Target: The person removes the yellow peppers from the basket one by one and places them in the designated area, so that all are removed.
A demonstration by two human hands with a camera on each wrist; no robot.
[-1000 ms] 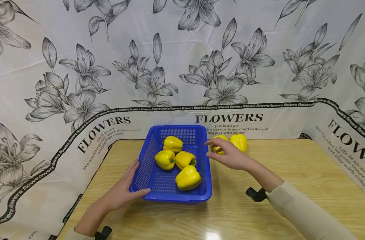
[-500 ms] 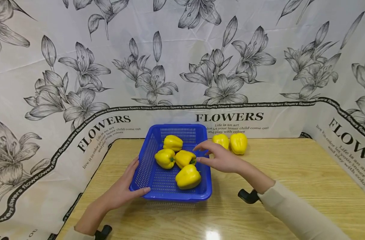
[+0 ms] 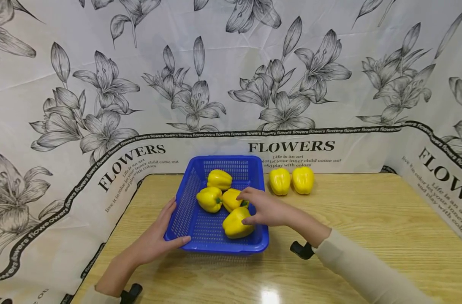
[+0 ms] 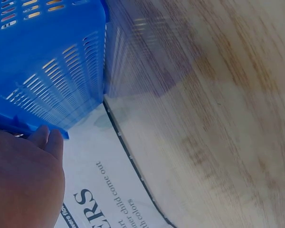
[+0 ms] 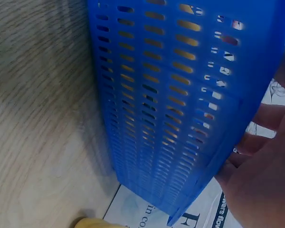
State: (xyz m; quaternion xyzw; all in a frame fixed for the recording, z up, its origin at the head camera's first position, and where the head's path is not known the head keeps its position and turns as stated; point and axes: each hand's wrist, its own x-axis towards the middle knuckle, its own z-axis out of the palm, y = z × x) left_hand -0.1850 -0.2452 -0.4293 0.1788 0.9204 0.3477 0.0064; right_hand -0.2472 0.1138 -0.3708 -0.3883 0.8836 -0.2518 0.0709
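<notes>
My left hand (image 3: 153,238) grips the left rim of a blue plastic basket (image 3: 176,202), its thumb over the near left corner. In the left wrist view, fingers (image 4: 52,142) curl at the basket's rim. Several yellow bell peppers (image 3: 209,199) lie inside. My right hand (image 3: 268,207) reaches over the right rim with fingers spread and bent. Its thumb is at the nearest bell pepper (image 3: 236,226), and its fingertips are above the bell pepper (image 3: 231,197) behind that one. Contact is hard to tell. The right wrist view shows mostly the basket's outer wall (image 5: 152,95).
Two more yellow bell peppers (image 3: 280,181) stand side by side on the wooden table (image 3: 352,215), right of the basket near the back. A white flower-printed cloth (image 3: 216,105) encloses the table's back and sides. Black wrist mounts (image 3: 302,250) sit below both wrists.
My right hand has moved left and slightly down, from beside the basket's right rim to over the peppers inside. It no longer covers one of the outer peppers. My left hand stays put.
</notes>
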